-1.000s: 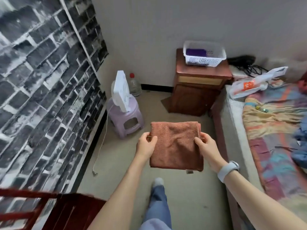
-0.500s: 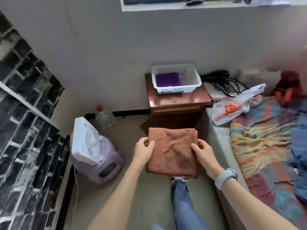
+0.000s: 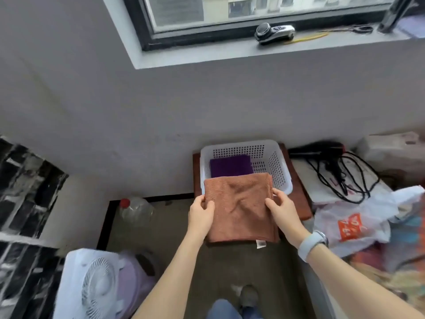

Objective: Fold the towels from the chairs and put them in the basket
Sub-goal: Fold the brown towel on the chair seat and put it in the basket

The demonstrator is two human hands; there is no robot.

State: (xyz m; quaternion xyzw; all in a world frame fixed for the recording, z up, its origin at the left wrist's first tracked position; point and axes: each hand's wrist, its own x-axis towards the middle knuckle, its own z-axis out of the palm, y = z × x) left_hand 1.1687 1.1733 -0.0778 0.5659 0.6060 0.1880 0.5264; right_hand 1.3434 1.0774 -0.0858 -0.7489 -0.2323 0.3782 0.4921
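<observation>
While held: two hands [image 3: 241, 212], two towels [image 3: 239, 208].

A folded towel [image 3: 230, 166] lies in the basket [image 3: 279, 166] on the cabinet [image 3: 299, 192].

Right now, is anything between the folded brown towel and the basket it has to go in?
Nothing visible blocks it. Both hands, left and right, hold the brown towel at the white basket front rim. A folded purple towel lies inside, leaving room on top.
</observation>
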